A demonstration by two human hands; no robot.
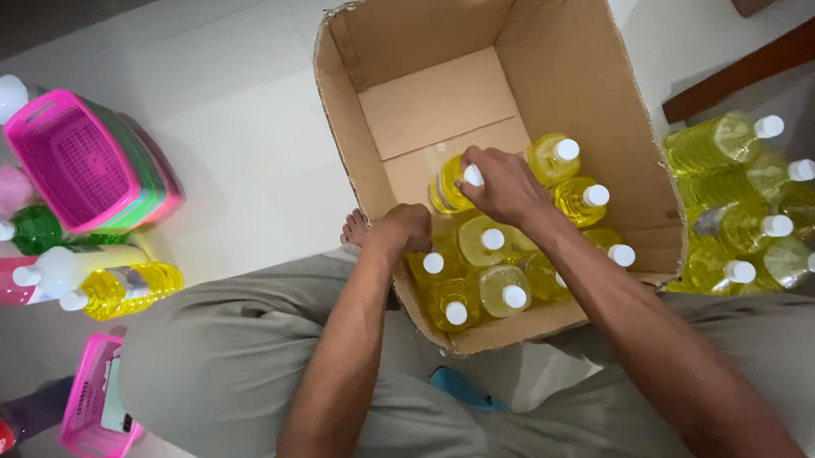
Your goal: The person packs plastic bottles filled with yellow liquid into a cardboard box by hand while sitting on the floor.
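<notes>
Head view shows the right hand closed over the white cap and neck of a clear plastic bottle of yellow liquid, which stands inside the open brown cardboard box, at the far edge of the bottles already packed there. The left hand curls into a loose fist on the box's left wall, seemingly steadying it; whether it grips the cardboard edge itself I cannot tell. About ten more yellow bottles with white caps fill the near half of the box, upright and touching; the far half of the box floor is bare.

To do this step well, the held bottle is best kept upright by its neck and seated flat on the box floor, snug against its neighbours, so no gap lets it tip. The left hand should brace the wall against bulging.

Beside the box's right wall lies another cluster of yellow bottles; a stack of pink and green plastic baskets sits well apart on the white floor.
</notes>
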